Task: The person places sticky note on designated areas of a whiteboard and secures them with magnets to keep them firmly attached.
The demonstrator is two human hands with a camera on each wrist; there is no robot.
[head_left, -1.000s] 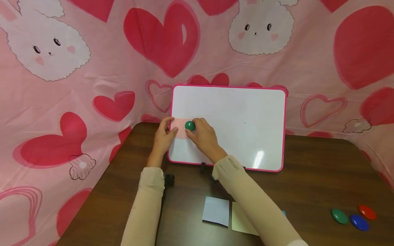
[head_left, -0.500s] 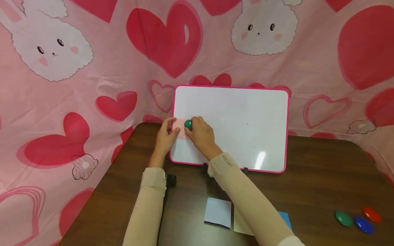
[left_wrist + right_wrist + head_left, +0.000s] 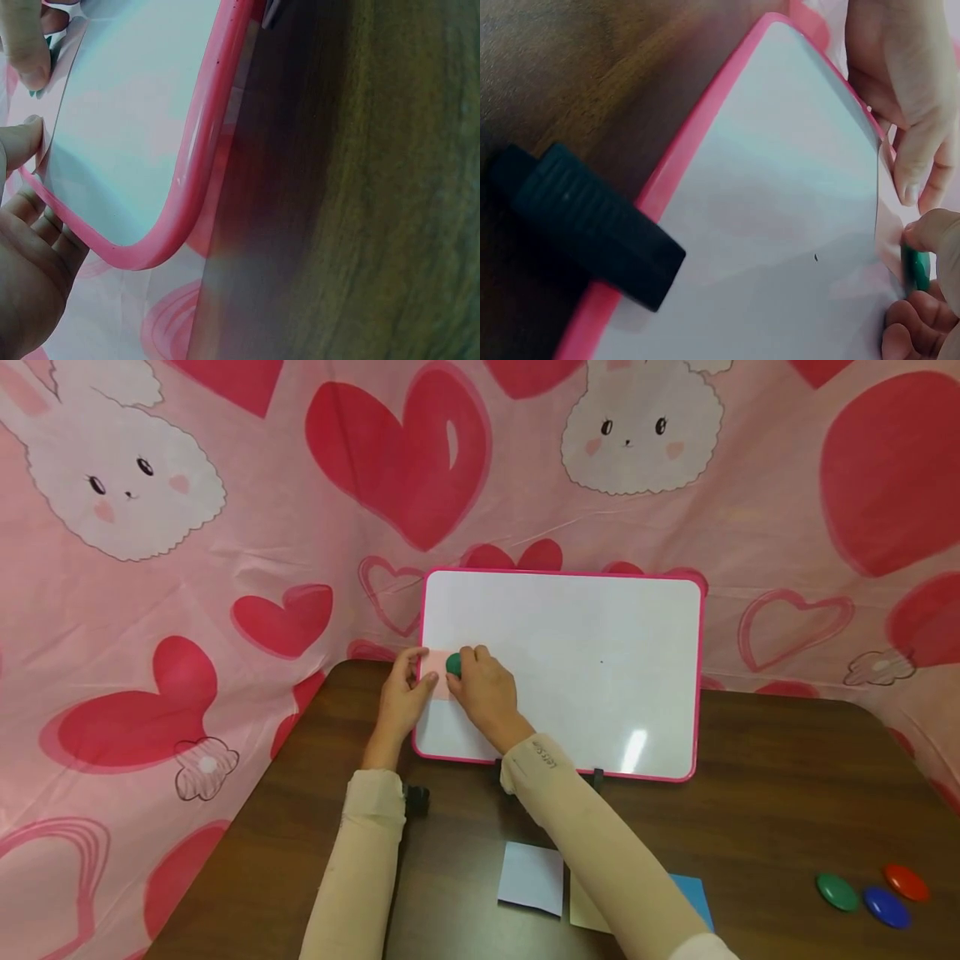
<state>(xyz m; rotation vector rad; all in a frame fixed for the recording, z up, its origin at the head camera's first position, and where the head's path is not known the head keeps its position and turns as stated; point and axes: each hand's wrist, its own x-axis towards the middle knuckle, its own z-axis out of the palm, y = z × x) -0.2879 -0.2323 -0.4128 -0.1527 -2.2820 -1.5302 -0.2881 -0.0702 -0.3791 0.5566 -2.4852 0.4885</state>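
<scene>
A whiteboard (image 3: 577, 668) with a pink frame stands tilted at the back of the table. A pink sticky note (image 3: 439, 690) lies against its left side. My left hand (image 3: 401, 697) pinches the note at the board's left edge, thumb on the paper and fingers behind the frame in the left wrist view. My right hand (image 3: 489, 693) holds a round green magnet (image 3: 453, 665) by its rim between thumb and fingers, at the note's right part. The right wrist view shows the magnet (image 3: 916, 267) edge-on, right at the paper, partly covered by the fingers.
Black feet (image 3: 592, 225) hold the board's lower edge. Nearer on the table lie a pale lilac note (image 3: 531, 878), a yellow note (image 3: 588, 906) and a blue note (image 3: 693, 895), partly under the right sleeve. Green (image 3: 837, 892), blue (image 3: 887, 907) and red (image 3: 907, 882) magnets lie at right.
My right hand has moved slightly left with the green magnet and turned, so its fingers cover more of the magnet. The left hand keeps its place on the note.
</scene>
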